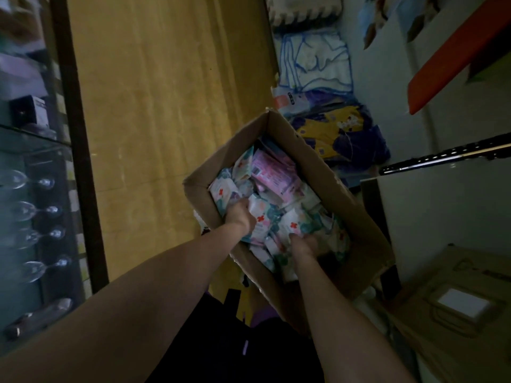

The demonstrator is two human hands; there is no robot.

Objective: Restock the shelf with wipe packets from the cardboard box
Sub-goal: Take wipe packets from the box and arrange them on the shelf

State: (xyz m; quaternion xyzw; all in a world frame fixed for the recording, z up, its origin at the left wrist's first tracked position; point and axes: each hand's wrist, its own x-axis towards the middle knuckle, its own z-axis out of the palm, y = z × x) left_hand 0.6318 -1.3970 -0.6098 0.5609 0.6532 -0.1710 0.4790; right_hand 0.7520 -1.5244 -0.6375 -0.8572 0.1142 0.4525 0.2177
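An open cardboard box (356,217) sits on the floor below me, filled with several wipe packets: white ones with teal leaves and red crosses (224,190) and pink ones (272,172) toward the far end. Both my hands are down inside the box. My left hand (240,212) curls its fingers round a white packet near the box's left wall. My right hand (302,244) digs into the packets at the near end, fingers bent into the pile and partly hidden. The scene is dim.
A glass-fronted shelf unit (36,189) with stemmed glasses and small boxes runs along the left. Yellow floor (166,92) lies between it and the box. Soft goods packs (331,128) are stacked past the box; a second carton (456,299) stands at the lower right.
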